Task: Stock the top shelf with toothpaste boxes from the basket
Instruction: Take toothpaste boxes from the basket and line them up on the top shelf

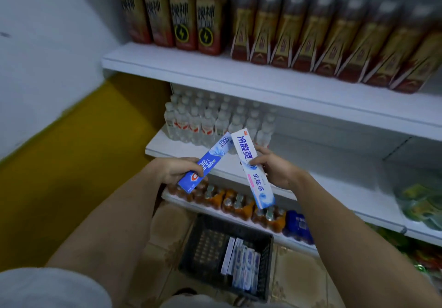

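Note:
My left hand (pixel 178 170) grips a blue toothpaste box (pixel 207 161) near its lower end, the box slanting up to the right. My right hand (pixel 275 167) holds a white toothpaste box (pixel 257 180) by its middle, tilted, its top end beside the blue box's top end. Both boxes hang in front of the middle shelves. Below, on the tiled floor, stands a dark plastic basket (pixel 203 243) with several more toothpaste boxes (pixel 242 263) stacked at its right side. The top shelf is out of view.
A white shelf (pixel 215 68) carries dark drink bottles (pixel 184 13) and brown-gold cartons (pixel 334 42). Clear water bottles (pixel 205 121) fill the shelf below, orange drink bottles (pixel 236 202) the one under it. Green packets (pixel 421 202) lie right. A white wall is left.

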A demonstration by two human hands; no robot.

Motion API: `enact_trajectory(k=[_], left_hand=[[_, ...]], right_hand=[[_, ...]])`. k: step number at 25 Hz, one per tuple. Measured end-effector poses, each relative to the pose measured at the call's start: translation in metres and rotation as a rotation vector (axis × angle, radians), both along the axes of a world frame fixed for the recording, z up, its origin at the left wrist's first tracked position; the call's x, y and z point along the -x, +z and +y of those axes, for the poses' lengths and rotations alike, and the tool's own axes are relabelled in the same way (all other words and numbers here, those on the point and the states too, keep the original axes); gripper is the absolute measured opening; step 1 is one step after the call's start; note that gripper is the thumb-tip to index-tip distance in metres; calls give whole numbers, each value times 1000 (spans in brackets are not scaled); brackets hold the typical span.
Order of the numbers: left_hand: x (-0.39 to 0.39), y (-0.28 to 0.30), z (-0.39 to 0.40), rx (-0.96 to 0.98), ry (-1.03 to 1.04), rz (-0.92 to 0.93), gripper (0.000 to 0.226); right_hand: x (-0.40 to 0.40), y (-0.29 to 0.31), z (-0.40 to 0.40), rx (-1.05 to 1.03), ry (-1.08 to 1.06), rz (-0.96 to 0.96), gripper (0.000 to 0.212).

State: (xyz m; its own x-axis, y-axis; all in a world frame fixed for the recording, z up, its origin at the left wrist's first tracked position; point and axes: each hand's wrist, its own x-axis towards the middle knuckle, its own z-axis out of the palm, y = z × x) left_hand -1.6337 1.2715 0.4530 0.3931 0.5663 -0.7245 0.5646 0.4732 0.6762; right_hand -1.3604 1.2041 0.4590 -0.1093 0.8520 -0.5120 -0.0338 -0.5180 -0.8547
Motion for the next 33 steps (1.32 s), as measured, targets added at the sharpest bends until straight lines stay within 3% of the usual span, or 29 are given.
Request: enact_trajectory(k=[5, 9, 15, 18, 21, 26, 31, 33], left_hand=[[3, 54, 17, -110, 2, 22, 37], [20, 103, 32, -279, -75, -9, 57], [34, 214, 62, -460, -111, -115, 56], [40, 262, 68, -523, -155, -30, 66], [44, 309, 63, -619, -166, 104, 57], [43, 388, 69, -759, -127, 42, 38], [30, 450, 73, -1036, -40, 238, 61], [29, 460, 77, -1142, 12, 315, 57]], right_hand=[[2, 67, 3, -147, 30, -243, 27], [3, 124, 6, -206, 77, -311, 36], [8, 233, 2, -373, 152, -574, 39], [9, 281, -3, -505, 73, -678, 36], [7, 325, -12, -573, -23, -828, 34], [-20, 397, -8, -680, -51, -921, 34], [-47, 456, 7, -791, -24, -1064, 28], [-56, 471, 17, -835, -10, -1115, 31]])
